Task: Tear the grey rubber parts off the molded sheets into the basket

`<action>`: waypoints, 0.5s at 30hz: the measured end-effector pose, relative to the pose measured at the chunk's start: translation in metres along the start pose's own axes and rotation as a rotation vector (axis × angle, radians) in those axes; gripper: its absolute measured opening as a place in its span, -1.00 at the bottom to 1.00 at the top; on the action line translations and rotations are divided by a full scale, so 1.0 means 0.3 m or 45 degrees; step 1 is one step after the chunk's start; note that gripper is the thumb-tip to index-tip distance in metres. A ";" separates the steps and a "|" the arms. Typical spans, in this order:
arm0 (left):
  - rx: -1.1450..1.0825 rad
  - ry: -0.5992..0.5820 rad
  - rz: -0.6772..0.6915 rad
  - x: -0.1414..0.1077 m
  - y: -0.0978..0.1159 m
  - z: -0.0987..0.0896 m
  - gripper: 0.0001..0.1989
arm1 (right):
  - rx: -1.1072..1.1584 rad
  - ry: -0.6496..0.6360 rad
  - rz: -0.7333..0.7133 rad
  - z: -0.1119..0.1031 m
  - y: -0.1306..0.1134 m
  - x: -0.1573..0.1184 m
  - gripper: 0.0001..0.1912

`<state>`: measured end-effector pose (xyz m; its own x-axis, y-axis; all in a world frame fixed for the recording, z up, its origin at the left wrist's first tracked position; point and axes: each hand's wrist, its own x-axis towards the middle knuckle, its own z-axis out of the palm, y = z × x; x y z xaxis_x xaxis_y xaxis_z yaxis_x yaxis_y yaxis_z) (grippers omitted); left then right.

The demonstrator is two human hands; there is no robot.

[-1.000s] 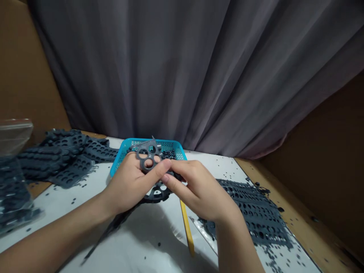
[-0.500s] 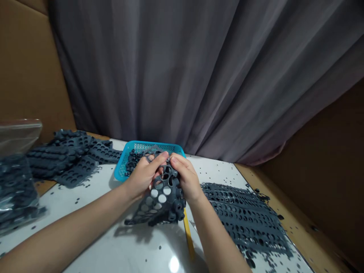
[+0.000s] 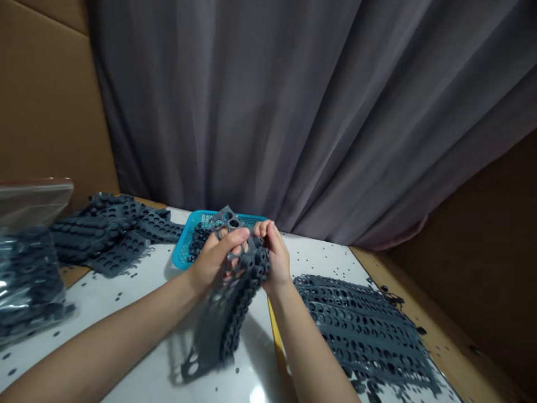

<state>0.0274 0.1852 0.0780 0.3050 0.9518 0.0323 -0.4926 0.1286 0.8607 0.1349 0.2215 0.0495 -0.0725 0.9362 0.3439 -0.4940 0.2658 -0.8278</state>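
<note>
A dark grey rubbery sheet with round holes and knobs (image 3: 247, 268) hangs from my hands above the white table, its lower end blurred. My left hand (image 3: 218, 252) is closed on its upper left part, the thumb across the front. At the sheet's right edge, my right hand (image 3: 274, 252) has its fingers bent and drawn together beside the knobs; what they pinch, if anything, is hidden. Just behind the hands stands a blue basket (image 3: 180, 253) with small dark pieces (image 3: 198, 238) inside.
Dark sheets (image 3: 104, 226) are piled at the back left, near a clear bag of dark parts (image 3: 27, 280). Flat perforated sheets (image 3: 369, 330) lie on the right. A yellow strip (image 3: 274, 330) is beside my right forearm. Small dark bits dot the white table (image 3: 146, 302).
The sheet has turned and hangs longer, its knobbed side now narrower in view. My right hand has shifted slightly, its fingers raised at the sheet's edge.
</note>
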 end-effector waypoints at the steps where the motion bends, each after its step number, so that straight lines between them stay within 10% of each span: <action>1: -0.010 0.002 0.023 -0.002 -0.001 0.006 -0.53 | -0.070 0.028 0.025 -0.024 0.008 0.010 -0.65; 15: -0.441 -0.103 -0.262 -0.023 0.012 -0.022 -0.52 | -0.476 0.022 0.252 -0.190 0.031 0.069 -0.63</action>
<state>0.0183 0.1811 0.0776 0.4821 0.8733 -0.0704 -0.6560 0.4131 0.6317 0.1781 0.2563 0.0238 -0.1185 0.9804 0.1576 -0.1237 0.1429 -0.9820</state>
